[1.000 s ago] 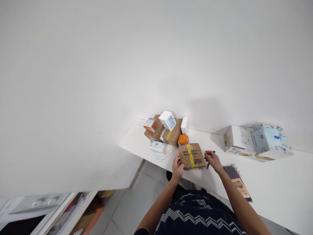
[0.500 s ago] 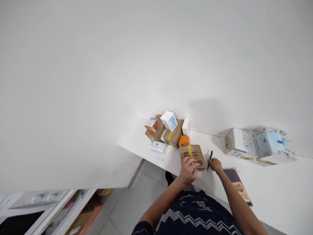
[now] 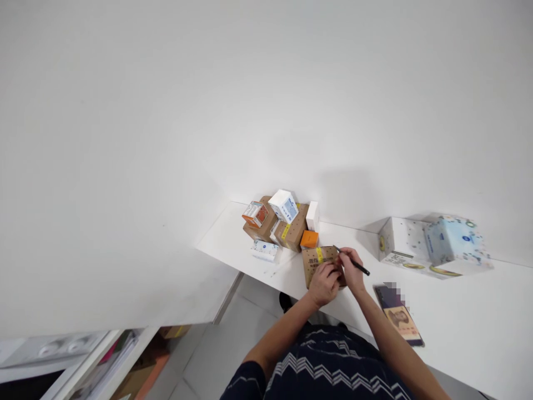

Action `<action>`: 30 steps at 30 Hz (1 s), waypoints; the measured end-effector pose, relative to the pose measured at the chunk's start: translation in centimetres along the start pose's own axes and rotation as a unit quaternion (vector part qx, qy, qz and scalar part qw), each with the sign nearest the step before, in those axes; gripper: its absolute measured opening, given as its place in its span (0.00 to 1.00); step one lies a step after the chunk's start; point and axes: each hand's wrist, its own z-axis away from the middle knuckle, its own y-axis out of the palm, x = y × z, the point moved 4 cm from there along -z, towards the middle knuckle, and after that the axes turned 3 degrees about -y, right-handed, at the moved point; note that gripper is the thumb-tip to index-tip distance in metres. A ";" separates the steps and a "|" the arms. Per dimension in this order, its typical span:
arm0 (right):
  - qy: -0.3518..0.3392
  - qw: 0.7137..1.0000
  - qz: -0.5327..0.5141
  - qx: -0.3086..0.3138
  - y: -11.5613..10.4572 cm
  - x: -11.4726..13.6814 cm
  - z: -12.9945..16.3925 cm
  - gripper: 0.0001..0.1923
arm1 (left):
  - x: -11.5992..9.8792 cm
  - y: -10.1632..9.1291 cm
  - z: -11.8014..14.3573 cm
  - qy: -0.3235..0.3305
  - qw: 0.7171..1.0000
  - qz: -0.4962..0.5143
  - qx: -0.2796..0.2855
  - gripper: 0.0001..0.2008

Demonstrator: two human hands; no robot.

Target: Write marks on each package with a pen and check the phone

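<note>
A brown cardboard box [image 3: 312, 264] with yellow tape and dark print lies near the front edge of the white table. My left hand [image 3: 325, 284] rests over its near side, fingers curled against the box and partly hiding it. In my right hand [image 3: 352, 273] is a slim black pen-like tool [image 3: 361, 267], pinched in the fingers. The tool slants across the hand, its thin tip over the box's far right corner. Both hands are close together, and the right fingertips are partly hidden.
Behind the box sit a small orange box [image 3: 309, 239], a narrow white box [image 3: 312, 215] and stacked cartons [image 3: 292, 229]. A white-and-blue box [image 3: 265, 251] lies at the left. Large printed boxes [image 3: 456, 240] and a phone [image 3: 398, 315] are on the right. A white wall rises behind.
My right hand has moved left onto the box with the black tool, which has swung from near upright to slanting. My left fingers have curled down closer to the box.
</note>
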 end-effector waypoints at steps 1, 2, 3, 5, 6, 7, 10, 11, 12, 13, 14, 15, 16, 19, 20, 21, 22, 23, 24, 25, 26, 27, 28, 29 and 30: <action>-0.005 1.000 0.018 -0.006 0.4 -0.1 0.5 0.10 | 0.1 0.0 0.1 -0.001 1.000 0.013 -0.003 0.14; -0.007 0.999 0.036 -0.014 0.7 -0.2 0.9 0.09 | 0.3 0.0 0.2 -0.001 1.000 0.022 -0.006 0.13; -0.009 0.998 0.053 -0.020 0.8 -0.4 1.1 0.09 | 0.4 0.0 0.2 -0.002 1.000 0.026 -0.007 0.13; -0.013 0.997 0.077 -0.025 1.0 -0.6 1.3 0.08 | 0.5 0.0 0.3 -0.007 1.000 0.027 -0.008 0.12; -0.016 0.996 0.086 -0.026 0.9 -0.6 1.3 0.08 | 0.5 0.1 0.3 -0.010 1.000 0.028 -0.008 0.11; -0.019 0.995 0.095 -0.028 0.9 -0.5 1.2 0.08 | 0.6 0.1 0.3 -0.013 0.999 0.029 -0.008 0.11; -0.031 0.991 0.124 -0.029 0.8 -0.2 1.1 0.11 | 0.7 0.2 0.3 -0.019 0.999 0.031 -0.007 0.11; -0.035 0.990 0.134 -0.028 0.8 -0.1 1.1 0.11 | 0.7 0.2 0.3 -0.019 0.999 0.032 -0.008 0.11; -0.039 0.989 0.143 -0.026 0.8 0.0 1.2 0.12 | 0.7 0.2 0.3 -0.018 0.999 0.032 -0.008 0.10; -0.042 0.988 0.150 -0.024 0.8 0.1 1.2 0.12 | 0.6 0.2 0.3 -0.016 0.999 0.032 -0.010 0.10; -0.044 0.987 0.156 -0.023 0.8 0.2 1.2 0.13 | 0.6 0.2 0.3 -0.015 0.999 0.031 -0.011 0.10; -0.046 0.986 0.161 -0.021 0.8 0.2 1.2 0.13 | 0.6 0.2 0.3 -0.013 0.999 0.031 -0.013 0.10; -0.047 0.985 0.165 -0.021 0.8 0.3 1.2 0.13 | 0.6 0.2 0.3 -0.012 0.999 0.031 -0.014 0.10; -0.048 0.983 0.175 -0.019 0.9 0.4 1.1 0.14 | 0.6 0.2 0.3 -0.012 0.999 0.028 -0.018 0.10; -0.048 0.983 0.177 -0.018 0.9 0.4 1.0 0.15 | 0.6 0.2 0.3 -0.011 0.999 0.027 -0.018 0.10; -0.049 0.982 0.179 -0.017 0.9 0.4 1.0 0.15 | 0.6 0.3 0.3 -0.011 0.999 0.026 -0.018 0.10; -0.049 0.982 0.181 -0.016 0.9 0.4 0.9 0.15 | 0.6 0.3 0.3 -0.009 0.999 0.025 -0.018 0.10; -0.049 0.982 0.182 -0.016 0.9 0.4 0.9 0.16 | 0.6 0.3 0.3 -0.008 1.000 0.024 -0.018 0.10; -0.050 0.982 0.182 -0.016 0.9 0.4 0.9 0.16 | 0.6 0.3 0.3 -0.006 1.000 0.023 -0.018 0.11; -0.049 0.982 0.182 -0.017 0.9 0.4 0.9 0.16 | 0.6 0.3 0.3 -0.005 1.000 0.022 -0.019 0.11; -0.049 0.982 0.182 -0.019 0.9 0.4 0.8 0.16 | 0.6 0.3 0.3 -0.004 1.000 0.020 -0.021 0.11; -0.048 0.982 0.181 -0.021 0.9 0.4 0.8 0.17 | 0.6 0.3 0.3 -0.003 1.000 0.019 -0.022 0.10; -0.047 0.982 0.180 -0.022 0.8 0.3 0.8 0.17 | 0.6 0.3 0.3 -0.002 1.000 0.017 -0.023 0.10; -0.046 0.983 0.178 -0.023 0.8 0.3 0.8 0.17 | 0.6 0.3 0.3 -0.001 1.000 0.015 -0.024 0.10; -0.044 0.983 0.175 -0.024 0.8 0.3 0.8 0.17 | 0.6 0.3 0.3 0.000 1.000 0.014 -0.024 0.10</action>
